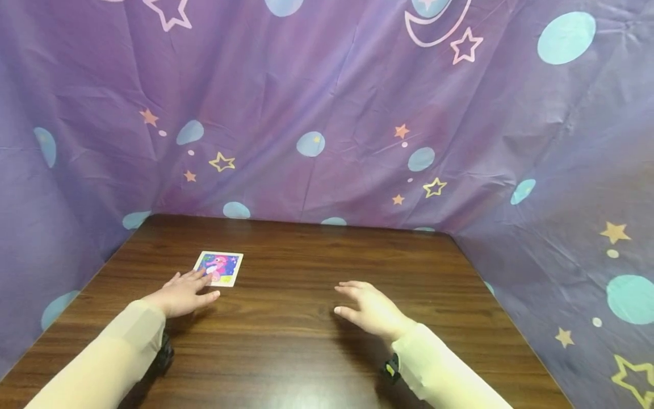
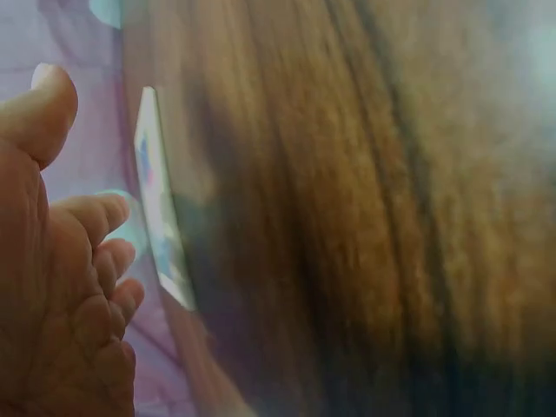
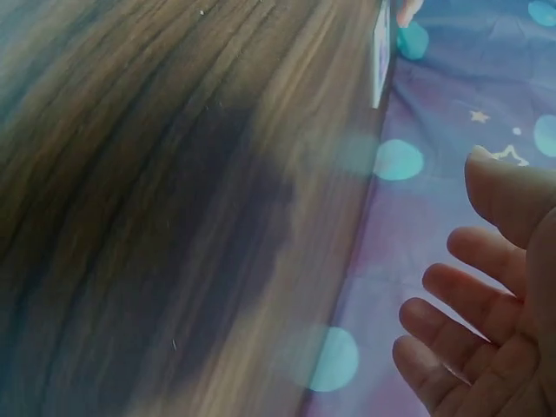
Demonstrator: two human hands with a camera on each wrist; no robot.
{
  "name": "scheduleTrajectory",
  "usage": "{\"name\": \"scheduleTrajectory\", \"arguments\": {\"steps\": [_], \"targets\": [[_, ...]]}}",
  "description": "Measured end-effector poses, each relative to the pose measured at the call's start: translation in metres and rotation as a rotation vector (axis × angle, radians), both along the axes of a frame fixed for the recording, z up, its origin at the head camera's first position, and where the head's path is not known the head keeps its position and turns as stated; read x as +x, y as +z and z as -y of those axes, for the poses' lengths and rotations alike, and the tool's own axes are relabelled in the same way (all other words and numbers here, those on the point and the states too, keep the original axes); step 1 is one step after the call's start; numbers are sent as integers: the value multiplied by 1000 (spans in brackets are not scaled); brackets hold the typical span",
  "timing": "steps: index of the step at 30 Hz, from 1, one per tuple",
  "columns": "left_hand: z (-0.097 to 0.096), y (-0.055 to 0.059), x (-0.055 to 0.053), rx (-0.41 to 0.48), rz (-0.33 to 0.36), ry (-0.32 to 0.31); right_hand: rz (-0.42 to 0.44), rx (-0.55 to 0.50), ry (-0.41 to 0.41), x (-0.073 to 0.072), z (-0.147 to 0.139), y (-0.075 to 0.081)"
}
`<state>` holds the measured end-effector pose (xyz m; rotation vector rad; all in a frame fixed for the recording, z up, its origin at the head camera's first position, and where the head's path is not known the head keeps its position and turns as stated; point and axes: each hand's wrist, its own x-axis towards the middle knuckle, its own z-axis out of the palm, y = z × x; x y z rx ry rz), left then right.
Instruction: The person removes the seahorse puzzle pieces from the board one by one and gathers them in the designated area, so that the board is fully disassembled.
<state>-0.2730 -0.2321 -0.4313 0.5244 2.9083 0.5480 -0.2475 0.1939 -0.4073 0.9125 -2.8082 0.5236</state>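
A square picture puzzle (image 1: 230, 267) with a pink seahorse on a blue ground and a pale border lies flat on the wooden table, left of the middle. My left hand (image 1: 181, 292) hovers palm down at its near left corner, fingers spread, the fingertips overlapping the picture in the head view. From the left wrist, the picture board (image 2: 161, 208) shows edge-on beyond the fingers, with a gap below the palm. Over the table to the right, my right hand (image 1: 375, 309) hangs with relaxed fingers and holds nothing; its shadow falls beneath.
The dark brown wooden table (image 1: 286, 352) reaches back to a purple curtain (image 1: 317, 102) printed with stars and blue spots, which also hangs along both sides. Dark wrist devices (image 1: 392, 368) sit at the cuffs of both pale sleeves (image 1: 444, 369).
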Motion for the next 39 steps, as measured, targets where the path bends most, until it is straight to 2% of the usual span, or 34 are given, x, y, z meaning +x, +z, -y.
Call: {"name": "scheduleTrajectory", "arguments": {"steps": [6, 13, 25, 39], "targets": [[1, -9, -8, -41, 40, 28, 29, -63, -15, -6, 14, -12], [-9, -15, -8, -19, 51, 8, 3, -90, -12, -12, 21, -22], [-54, -10, 3, -23, 52, -83, 35, -123, -35, -15, 28, -35], [-115, -8, 21, -50, 109, -155, 65, -102, -25, -14, 27, -46]]}}
